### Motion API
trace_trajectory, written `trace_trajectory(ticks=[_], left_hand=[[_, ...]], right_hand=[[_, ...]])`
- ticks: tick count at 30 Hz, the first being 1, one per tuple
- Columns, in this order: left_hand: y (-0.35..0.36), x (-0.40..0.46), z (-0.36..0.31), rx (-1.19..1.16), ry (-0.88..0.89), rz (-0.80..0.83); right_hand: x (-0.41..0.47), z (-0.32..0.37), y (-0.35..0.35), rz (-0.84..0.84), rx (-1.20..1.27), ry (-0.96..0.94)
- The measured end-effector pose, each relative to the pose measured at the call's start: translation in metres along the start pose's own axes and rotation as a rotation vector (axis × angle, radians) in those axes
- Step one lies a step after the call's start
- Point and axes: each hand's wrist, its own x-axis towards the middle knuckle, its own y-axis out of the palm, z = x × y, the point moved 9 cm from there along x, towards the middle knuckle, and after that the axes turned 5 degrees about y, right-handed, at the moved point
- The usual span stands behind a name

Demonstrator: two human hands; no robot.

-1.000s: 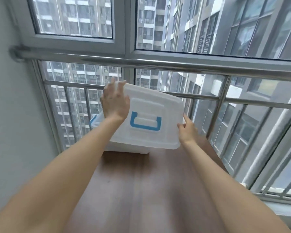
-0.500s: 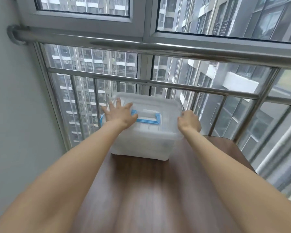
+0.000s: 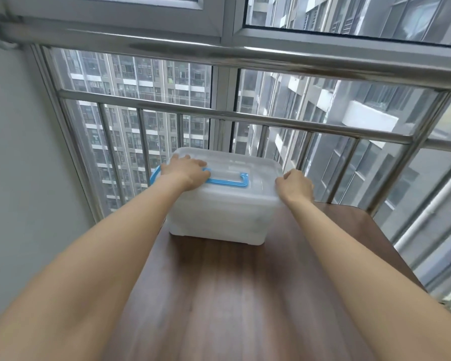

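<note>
Translucent storage box point(image 3: 219, 217) stands at frame centre, at the far end of the wooden desk point(image 3: 232, 295), lid point(image 3: 248, 164) on. Left hand point(image 3: 184, 170) lies flat on the lid's left part, fingers straight, thumb against the blue handle point(image 3: 227, 181). Right hand point(image 3: 296, 186) curls its fingers over the lid's right edge. Steel railing point(image 3: 245, 116) stands just behind the box.

Dark wood-grain table point(image 3: 219, 295) by the railing — one translucent lidded storage box point(image 3: 219, 217) at its far end.
</note>
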Motion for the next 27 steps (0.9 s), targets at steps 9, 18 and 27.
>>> trace_trajectory(ticks=[9,18,27], left_hand=[[-0.014,0.001,0.016,-0.125,0.062,-0.076],[-0.019,-0.004,0.048,-0.23,-0.255,-0.249],[-0.008,-0.01,0.067,-0.345,-0.369,-0.254]], right_hand=[[-0.002,0.0,0.009,0.142,0.093,0.031],[-0.007,0.006,0.012,0.051,0.013,0.036],[-0.01,0.001,0.009,0.03,0.149,0.081]])
